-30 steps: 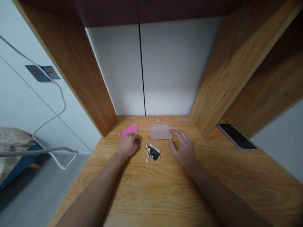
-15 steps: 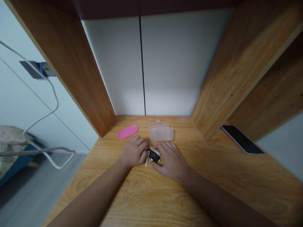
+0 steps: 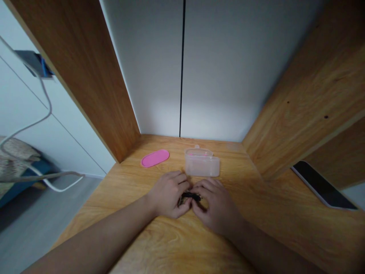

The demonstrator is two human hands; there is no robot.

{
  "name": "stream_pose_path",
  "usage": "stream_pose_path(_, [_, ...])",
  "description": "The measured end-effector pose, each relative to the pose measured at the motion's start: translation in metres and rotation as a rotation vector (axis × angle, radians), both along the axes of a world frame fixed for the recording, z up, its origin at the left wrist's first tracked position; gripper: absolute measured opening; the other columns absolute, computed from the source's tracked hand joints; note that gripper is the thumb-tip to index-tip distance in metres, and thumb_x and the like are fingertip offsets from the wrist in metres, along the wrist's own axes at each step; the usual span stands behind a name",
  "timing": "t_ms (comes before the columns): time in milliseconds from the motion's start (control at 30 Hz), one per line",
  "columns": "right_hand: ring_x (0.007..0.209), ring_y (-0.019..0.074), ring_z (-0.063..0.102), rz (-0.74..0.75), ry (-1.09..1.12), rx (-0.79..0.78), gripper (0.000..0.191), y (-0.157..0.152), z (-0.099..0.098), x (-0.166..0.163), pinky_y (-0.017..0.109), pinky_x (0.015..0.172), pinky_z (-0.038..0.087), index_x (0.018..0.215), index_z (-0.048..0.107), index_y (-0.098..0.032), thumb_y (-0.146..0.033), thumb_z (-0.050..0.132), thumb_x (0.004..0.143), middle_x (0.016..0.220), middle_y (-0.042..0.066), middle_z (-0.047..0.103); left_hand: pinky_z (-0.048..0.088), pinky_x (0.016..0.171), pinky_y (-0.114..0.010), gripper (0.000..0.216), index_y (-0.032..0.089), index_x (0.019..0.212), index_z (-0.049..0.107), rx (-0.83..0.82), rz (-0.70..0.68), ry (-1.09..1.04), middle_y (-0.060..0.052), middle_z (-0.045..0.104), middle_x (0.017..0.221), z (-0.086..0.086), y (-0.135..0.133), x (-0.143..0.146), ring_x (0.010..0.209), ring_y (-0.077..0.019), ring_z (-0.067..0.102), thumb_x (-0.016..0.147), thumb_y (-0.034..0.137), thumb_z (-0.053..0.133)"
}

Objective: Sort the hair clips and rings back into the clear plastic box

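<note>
Pink oval lid [image 3: 155,158] sits far left on the wooden desk [image 3: 285,236], clear plastic box [image 3: 202,166] near its right, phone [image 3: 322,185] way off right.

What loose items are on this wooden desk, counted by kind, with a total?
Pink oval lid: 1
Clear plastic box: 1
Bunch of keys: 1, between the fingertips of the left hand and the right hand; single keys too hidden to count
Dark phone: 1, off to the right
Total: 4
</note>
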State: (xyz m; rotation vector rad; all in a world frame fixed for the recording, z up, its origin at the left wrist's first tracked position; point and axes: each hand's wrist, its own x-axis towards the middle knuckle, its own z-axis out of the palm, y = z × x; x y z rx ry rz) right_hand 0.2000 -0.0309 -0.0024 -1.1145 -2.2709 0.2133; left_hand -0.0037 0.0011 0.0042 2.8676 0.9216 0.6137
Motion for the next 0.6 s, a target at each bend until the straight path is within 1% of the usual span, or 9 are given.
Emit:
stream_pose_path(133, [0.09,0.0224,0.06,-0.02,-0.007,-0.069,0.01,0.0022,-0.0004,0.0007,0.04,0.085,0.045,0.092,0.069,-0.02,-0.015,0.06,0.089,0.091,0.004,0.07,0.047,0.071,-0.036,0.019,0.019,0.088,0.064,-0.018,0.035,-0.013,-0.007,0.061,0.084,0.0,-0.004,0.0027,0.08,-0.0227,0.056,0.081,0.036,0.058])
stream_pose_path(200, [0.088,0.0224,0.06,-0.025,-0.011,-0.08,0.013,0.0028,-0.0001,0.0004,0.041,0.085,0.045,0.091,0.068,-0.019,-0.015,0.056,0.093,0.089,0.004,0.07,0.046,0.07,-0.035,0.016,0.019,0.086,0.064,-0.033,0.051,-0.031,-0.006,0.062,0.083,-0.0006,-0.0042,0.0029,0.079,-0.0221,0.056,0.081,0.033,0.058])
stream_pose_path(300, [0.087,0.0225,0.061,-0.034,0.012,-0.093,0.015,0.0035,-0.0002,0.0008,0.041,0.083,0.046,0.092,0.067,-0.019,-0.016,0.053,0.096,0.089,0.005,0.07,0.046,0.072,-0.033,0.012,0.018,0.088,0.066,-0.079,0.058,-0.102,-0.005,0.064,0.082,-0.0024,-0.0026,0.0028,0.079,-0.0206,0.057,0.082,0.025,0.057])
stream_pose_path(433, [0.087,0.023,0.062,-0.063,0.083,-0.091,0.013,0.0042,-0.0019,0.0038,0.041,0.083,0.046,0.096,0.067,-0.02,-0.019,0.055,0.097,0.09,0.005,0.072,0.045,0.073,-0.033,0.017,0.018,0.099,0.067,-0.105,0.024,-0.214,-0.004,0.068,0.083,-0.0048,0.0001,0.0019,0.078,-0.0194,0.059,0.087,0.02,0.055])
stream_pose_path(500, [0.086,0.0228,0.063,-0.088,0.149,-0.077,0.01,0.0041,-0.0025,0.0054,0.04,0.08,0.047,0.095,0.067,-0.021,-0.022,0.058,0.096,0.088,0.004,0.072,0.043,0.072,-0.033,0.015,0.018,0.092,0.066,-0.095,0.013,-0.241,-0.004,0.068,0.079,-0.0051,0.0016,0.0014,0.076,-0.019,0.058,0.091,0.021,0.052])
stream_pose_path(600, [0.084,0.0219,0.064,-0.114,0.269,-0.06,0.007,0.0036,-0.0026,0.0063,0.038,0.078,0.049,0.094,0.068,-0.023,-0.025,0.061,0.095,0.087,0.004,0.072,0.04,0.07,-0.033,0.025,0.017,0.075,0.061,-0.07,0.004,-0.252,-0.004,0.063,0.07,-0.0037,0.0033,0.0012,0.072,-0.0182,0.054,0.095,0.023,0.047])
